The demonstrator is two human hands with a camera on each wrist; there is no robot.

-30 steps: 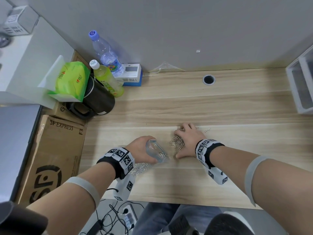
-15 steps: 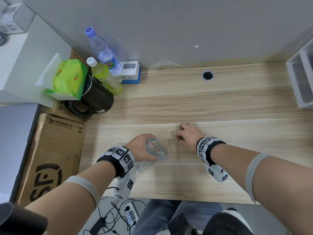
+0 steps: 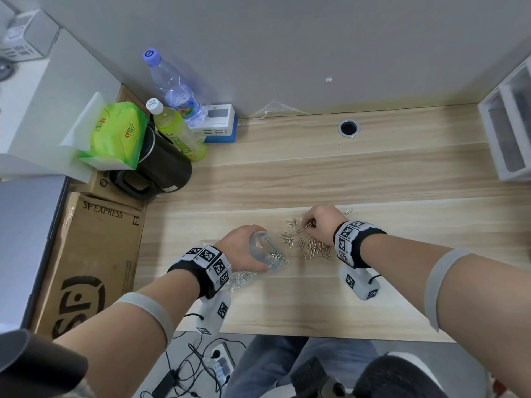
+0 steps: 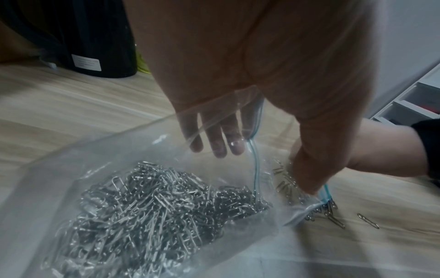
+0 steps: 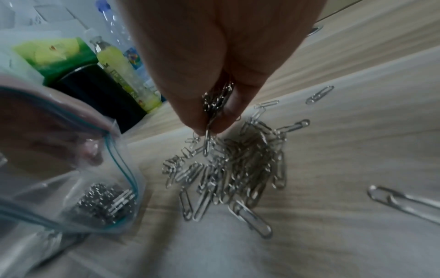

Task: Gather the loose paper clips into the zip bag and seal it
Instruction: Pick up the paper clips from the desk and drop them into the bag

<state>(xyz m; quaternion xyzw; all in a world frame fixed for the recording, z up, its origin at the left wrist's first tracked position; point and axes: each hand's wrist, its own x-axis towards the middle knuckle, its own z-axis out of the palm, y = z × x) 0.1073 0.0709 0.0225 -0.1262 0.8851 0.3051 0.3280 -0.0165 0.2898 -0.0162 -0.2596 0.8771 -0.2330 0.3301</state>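
Observation:
A clear zip bag (image 3: 265, 249) (image 4: 133, 180) (image 5: 71, 188) with a blue seal strip lies on the wooden desk (image 3: 316, 173), its mouth facing right. My left hand (image 3: 244, 251) (image 4: 262, 131) holds that mouth wide, fingers inside and thumb on the lower edge. Many silver clips lie in the bag (image 4: 152, 212). A pile of loose paper clips (image 3: 309, 245) (image 5: 233, 165) sits just right of the mouth. My right hand (image 3: 323, 222) (image 5: 214, 116) is above the pile, pinching a small bunch of clips between thumb and fingertips.
A few stray clips (image 5: 320, 95) (image 3: 348, 211) lie beyond the pile. At the back left stand a black kettle (image 3: 161, 170), two bottles (image 3: 178, 133), a green tissue pack (image 3: 115, 133) and a cardboard box (image 3: 94, 254). White drawers (image 3: 511, 130) sit at the right edge.
My right hand went from lying flat over the clip pile to drawing its fingers together and lifting a pinch of clips. The left hand and bag stayed put.

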